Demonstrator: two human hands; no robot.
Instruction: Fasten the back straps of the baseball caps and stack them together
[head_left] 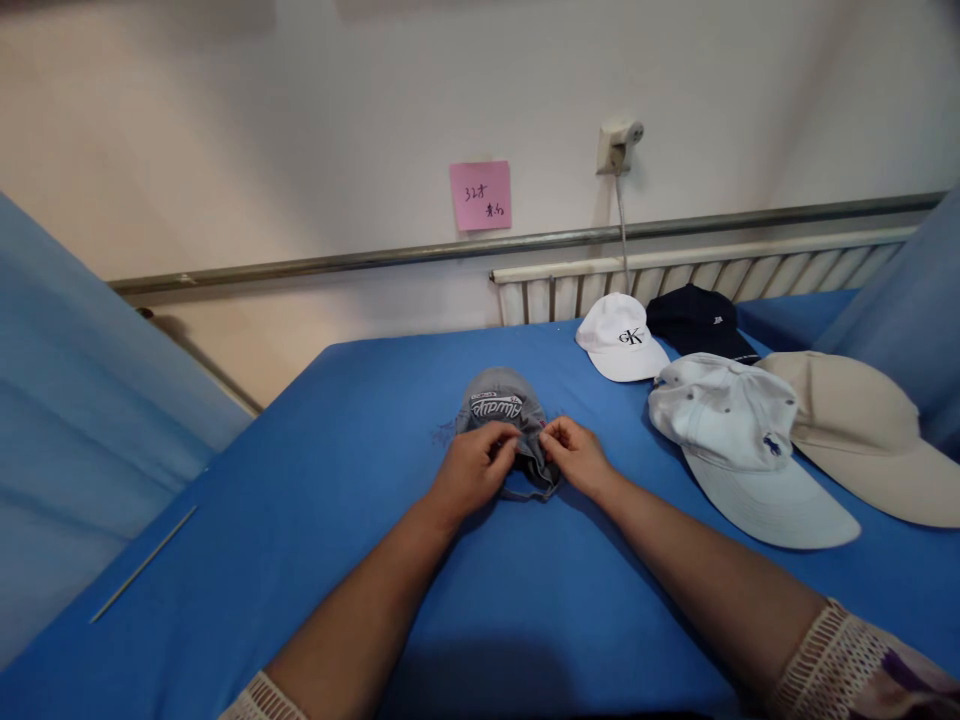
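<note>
A grey baseball cap [501, 385] with white "Always" lettering lies on the blue-covered table, its back opening and strap toward me. With fingers pinched, my left hand [472, 465] grips the cap's edge on the left of the opening. My right hand [579, 452] pinches the edge on the other side, near a small red spot. Both hands partly cover the cap's rim. Frayed threads stick out at its left and right sides. What exactly lies between the fingertips is too small to make out.
On the right lie a white cap [611, 335], a dark navy cap [694, 315], a pale blue cap [724, 410] and a beige cap [847, 400]. A thin stick [142, 565] rests near the left edge. Behind stand a radiator [570, 295] and a metal rail [405, 257].
</note>
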